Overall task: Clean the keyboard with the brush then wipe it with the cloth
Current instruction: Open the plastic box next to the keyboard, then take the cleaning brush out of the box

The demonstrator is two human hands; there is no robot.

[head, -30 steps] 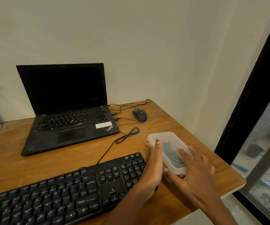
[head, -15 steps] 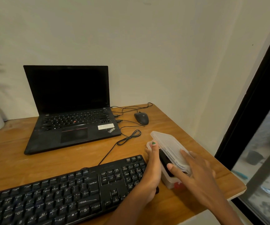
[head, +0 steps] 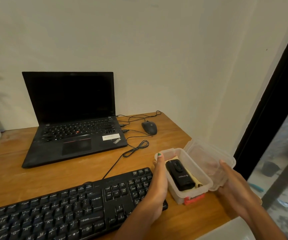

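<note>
Item: keyboard (head: 67, 210), black, full-size, front left of the desk (head: 18, 170), untouched. My left hand (head: 158, 179), fingers straight, braces the clear container (head: 191, 177) just right of it. Change: the lid (head: 210, 158), half-raised a moment ago, now lies swung fully open, my right hand (head: 233, 186) curled round its near edge. Contents exposed: black brush case (head: 178, 175) lying on yellow cloth (head: 197, 183). Judgement: tools now reachable; brushing not yet begun.

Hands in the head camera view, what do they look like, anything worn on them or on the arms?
Two bare forearms enter from the bottom edge with no sleeves showing. The left hand has green polish on the one nail that shows. The right hand shows no nail from this angle. No rings, watch, bracelet or gloves show on either hand or wrist.
</note>
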